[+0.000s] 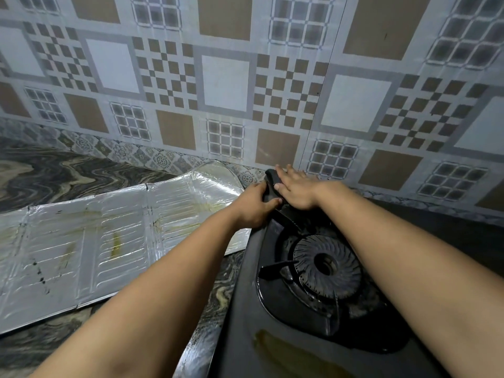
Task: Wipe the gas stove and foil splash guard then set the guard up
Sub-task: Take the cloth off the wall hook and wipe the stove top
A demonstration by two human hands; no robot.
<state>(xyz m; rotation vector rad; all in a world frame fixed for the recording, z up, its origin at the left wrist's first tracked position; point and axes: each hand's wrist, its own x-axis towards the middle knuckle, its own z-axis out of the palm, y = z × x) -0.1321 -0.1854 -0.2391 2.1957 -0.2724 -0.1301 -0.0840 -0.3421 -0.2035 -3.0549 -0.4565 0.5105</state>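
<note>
At the far left corner of the gas stove (pixel 245 309), both hands work a dark cloth (pixel 274 181) against the tiled wall (pixel 226 77).
Stove: heavy, rigid, greasy near its front edge; likely best steadied by the body rim. Foil splash guard (pixel 109 233): flat on the desk (pixel 54 170) left of the stove, light, thin, easily creased; lift by panel edges. Cloth: soft. Left hand (pixel 256 205) fingers closed on the cloth; right hand (pixel 296 186) fingers flat, pressing it. No containers visible.
</note>
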